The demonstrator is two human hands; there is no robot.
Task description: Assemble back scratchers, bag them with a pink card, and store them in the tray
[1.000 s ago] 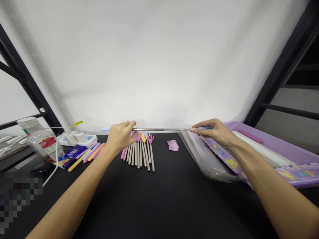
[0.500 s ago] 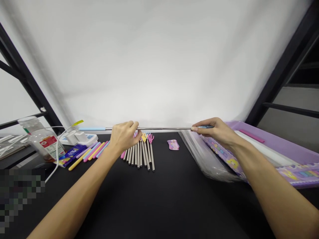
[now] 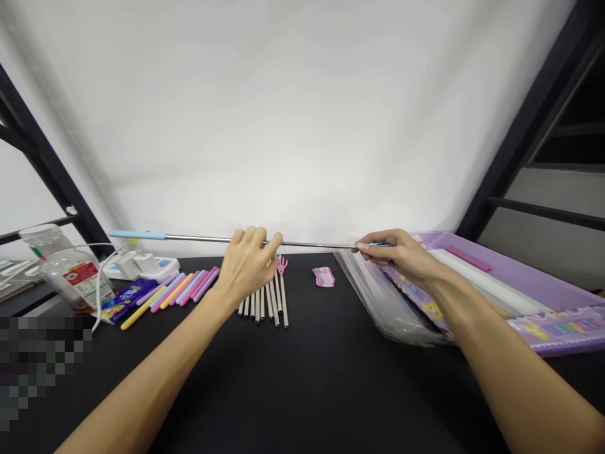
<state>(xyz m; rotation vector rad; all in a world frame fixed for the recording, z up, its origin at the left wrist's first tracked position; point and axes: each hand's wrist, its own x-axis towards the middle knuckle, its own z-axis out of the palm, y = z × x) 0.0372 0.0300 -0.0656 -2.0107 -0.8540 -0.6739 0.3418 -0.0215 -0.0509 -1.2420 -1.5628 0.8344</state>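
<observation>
A telescopic back scratcher (image 3: 203, 239) with a metal rod and light blue handle is held nearly level above the table. My left hand (image 3: 250, 261) is closed around the middle of its rod. At the other end my right hand (image 3: 394, 249) pinches the rod near the blue head, which the fingers mostly hide. Under my left hand lie several metal rods (image 3: 270, 299), some with small hand-shaped heads, one of them pink (image 3: 282, 265). Further left is a row of coloured handle tubes (image 3: 182, 290). A small stack of pink cards (image 3: 324, 277) sits between my hands.
On the right, clear plastic bags (image 3: 397, 321) lie beside a purple display box (image 3: 529, 280). To the left stand a clear jar (image 3: 70, 271), a purple packet (image 3: 130, 296) and a power strip (image 3: 161, 268) with a white cable. A white wall rises behind the black table (image 3: 302, 391).
My left hand has slid right along the rod, closer to my right hand. The blue handle end now reaches further left and sits slightly higher. The view has shifted a little.
</observation>
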